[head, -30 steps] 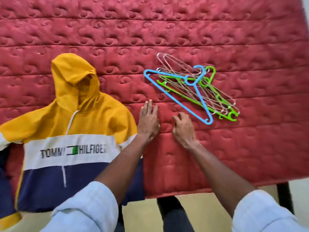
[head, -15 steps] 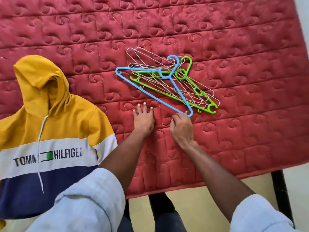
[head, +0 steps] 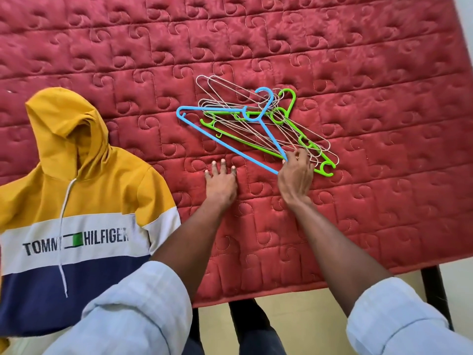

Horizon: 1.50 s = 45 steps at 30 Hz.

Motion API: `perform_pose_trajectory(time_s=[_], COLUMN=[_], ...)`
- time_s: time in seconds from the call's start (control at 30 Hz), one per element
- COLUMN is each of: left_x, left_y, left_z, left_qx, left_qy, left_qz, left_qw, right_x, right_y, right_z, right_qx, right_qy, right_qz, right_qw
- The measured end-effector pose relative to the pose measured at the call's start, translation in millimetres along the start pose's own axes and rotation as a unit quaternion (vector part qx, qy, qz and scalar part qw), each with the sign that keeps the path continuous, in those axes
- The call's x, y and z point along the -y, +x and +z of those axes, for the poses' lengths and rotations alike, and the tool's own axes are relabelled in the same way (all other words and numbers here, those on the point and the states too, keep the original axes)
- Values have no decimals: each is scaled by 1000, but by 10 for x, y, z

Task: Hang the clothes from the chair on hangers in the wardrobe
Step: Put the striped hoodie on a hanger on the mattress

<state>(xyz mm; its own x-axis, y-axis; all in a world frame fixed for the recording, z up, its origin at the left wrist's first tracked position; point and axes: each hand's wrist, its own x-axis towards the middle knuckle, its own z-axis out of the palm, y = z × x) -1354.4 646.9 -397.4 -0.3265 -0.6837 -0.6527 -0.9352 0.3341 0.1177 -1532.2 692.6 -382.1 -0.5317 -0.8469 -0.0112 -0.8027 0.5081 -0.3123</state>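
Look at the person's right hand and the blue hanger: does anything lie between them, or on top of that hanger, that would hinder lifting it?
Nothing lies between them: the right hand already touches the blue hanger at its near corner. That hanger lies on top of the green hangers and wire hangers, so nothing visible pins it.

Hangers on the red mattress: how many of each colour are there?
Blue hanger: 1
Green hangers: 2, as far as the tangle shows
Thin metal hangers: several, too tangled to count
Total: at least 5; exact number unclear

Pale blue sleeves (head: 138,311) (rolled above the forearms), dark trousers (head: 256,334)
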Motion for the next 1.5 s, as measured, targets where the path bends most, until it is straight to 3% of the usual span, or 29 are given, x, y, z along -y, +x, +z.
perform_pose_trajectory(time_s=[0.13, 0.23, 0.3, 0.4, 0.47, 0.53, 0.6, 0.73, 0.8, 0.97, 1.03, 1.1, 1.17, 1.23, 1.27, 1.37, 1.5], left_x=[52, 161, 258, 477, 665, 929, 1254, 2055, 2431, 3436, 3874, 4268, 4661, 5008, 5128, 5402, 5504], left_y=[-17, -107, -248, -496, -625, -723, -756, -795, -849, -984, -1060, -1126, -1191, -1239, -1248, -1235, -1199], left_z=[-16, -96, -125, -125, -170, -241, -299, -360, -396, -429, -407, -368, -356, -364, -370, -355, -300], left_qx=[6, -22, -160, -409, -493, -528, -518, -415, -364, -335, -363, -397, -426, -436, -441, -440, -429], left_qy=[-12, -118, -265, -327, -314, -298, -275, -225, -275, -380, -419, -445, -446, -430, -420, -408, -402], left_qz=[16, 27, 7, -53, -78, -86, -112, -176, -161, -145, -143, -171, -215, -256, -267, -296, -316], left_qw=[1000, 992, 951, 850, 808, 790, 802, 864, 875, 850, 820, 785, 757, 748, 747, 743, 744], right_x=[58, 145, 207, 325, 449, 621, 833, 1430, 1734, 2554, 2962, 3319, 3654, 3973, 4124, 4517, 4708], right_y=[-37, -12, -11, -21, -25, -56, -106, -301, -415, -806, -969, -1078, -1180, -1296, -1348, -1443, -1379], right_z=[-96, -231, -328, -372, -327, -250, -195, -26, 99, 501, 676, 857, 1068, 1213, 1248, 1362, 1446], right_qx=[28, 81, 109, 168, 204, 250, 307, 383, 386, 362, 358, 291, 173, 93, 87, 116, 159], right_qy=[198, 426, 498, 505, 489, 465, 444, 429, 429, 448, 469, 490, 440, 319, 279, 201, 177], right_qz=[69, 182, 197, 169, 142, 112, 75, 44, 45, 99, 145, 235, 267, 217, 183, 149, 217], right_qw=[977, 883, 837, 830, 836, 842, 839, 817, 815, 812, 794, 788, 840, 918, 939, 961, 947])
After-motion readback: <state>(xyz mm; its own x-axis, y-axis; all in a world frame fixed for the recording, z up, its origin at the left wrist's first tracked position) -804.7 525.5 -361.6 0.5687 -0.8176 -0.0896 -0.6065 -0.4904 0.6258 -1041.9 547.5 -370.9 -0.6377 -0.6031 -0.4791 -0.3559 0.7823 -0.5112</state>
